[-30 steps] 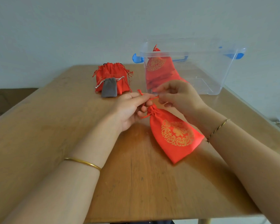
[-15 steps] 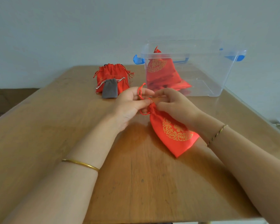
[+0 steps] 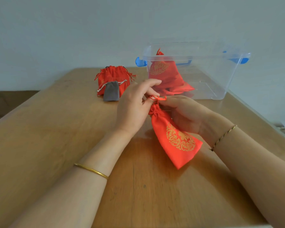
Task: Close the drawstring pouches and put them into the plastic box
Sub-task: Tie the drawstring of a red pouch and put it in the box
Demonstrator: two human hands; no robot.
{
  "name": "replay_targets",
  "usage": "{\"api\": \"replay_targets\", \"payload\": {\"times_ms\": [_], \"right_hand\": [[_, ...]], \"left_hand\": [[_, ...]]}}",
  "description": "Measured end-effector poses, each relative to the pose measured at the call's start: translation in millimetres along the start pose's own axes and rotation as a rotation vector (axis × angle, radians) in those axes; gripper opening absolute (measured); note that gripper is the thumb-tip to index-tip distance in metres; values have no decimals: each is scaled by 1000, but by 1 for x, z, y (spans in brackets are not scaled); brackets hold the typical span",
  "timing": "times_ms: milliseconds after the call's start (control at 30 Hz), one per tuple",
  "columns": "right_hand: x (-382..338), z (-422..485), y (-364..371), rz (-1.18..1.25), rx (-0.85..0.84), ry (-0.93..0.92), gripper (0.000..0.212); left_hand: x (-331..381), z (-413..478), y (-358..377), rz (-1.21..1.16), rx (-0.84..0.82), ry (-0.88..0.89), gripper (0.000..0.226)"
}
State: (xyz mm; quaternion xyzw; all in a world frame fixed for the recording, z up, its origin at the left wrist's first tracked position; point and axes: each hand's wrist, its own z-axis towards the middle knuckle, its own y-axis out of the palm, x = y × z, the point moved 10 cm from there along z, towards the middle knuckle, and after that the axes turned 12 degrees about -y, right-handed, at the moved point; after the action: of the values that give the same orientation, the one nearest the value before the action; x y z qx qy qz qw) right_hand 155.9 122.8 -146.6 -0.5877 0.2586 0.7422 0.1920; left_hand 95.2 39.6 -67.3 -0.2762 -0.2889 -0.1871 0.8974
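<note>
A red drawstring pouch [image 3: 174, 139] with a gold pattern lies in the middle of the wooden table [image 3: 56, 137], its neck gathered tight. My left hand [image 3: 135, 107] pinches the red cord at the neck, with a loop around a finger. My right hand [image 3: 186, 114] holds the pouch's neck and cord from the right side. Behind them stands a clear plastic box [image 3: 220, 76] with blue latches, holding several red pouches [image 3: 164, 74]. At the back left sit more red pouches [image 3: 113, 76] with a small grey pouch [image 3: 111, 93] leaning in front.
A pale wall runs behind the table. The table's right edge passes close beside the box. A dark low surface [image 3: 10, 99] shows past the table's left edge.
Both hands kept working the cord at the pouch's neck. My left hand's fingers lifted and spread, and the pouch's neck drew in tighter and shifted slightly toward me.
</note>
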Motion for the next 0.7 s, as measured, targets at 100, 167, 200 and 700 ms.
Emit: {"api": "replay_targets", "payload": {"times_ms": [100,167,200,700], "right_hand": [[2,1,4,89,-32,-2,25],[0,2,2,86,-29,-23,25],[-1,3,0,78,-22,-31,21],[-12,4,-34,64,279,-52,32]], "left_hand": [[-1,2,-2,-33,6,-15,38],[-1,2,-2,-79,3,-32,38],[-2,2,-2,-97,-1,-46,38],[-51,-1,21,-576,-211,-538,22]]}}
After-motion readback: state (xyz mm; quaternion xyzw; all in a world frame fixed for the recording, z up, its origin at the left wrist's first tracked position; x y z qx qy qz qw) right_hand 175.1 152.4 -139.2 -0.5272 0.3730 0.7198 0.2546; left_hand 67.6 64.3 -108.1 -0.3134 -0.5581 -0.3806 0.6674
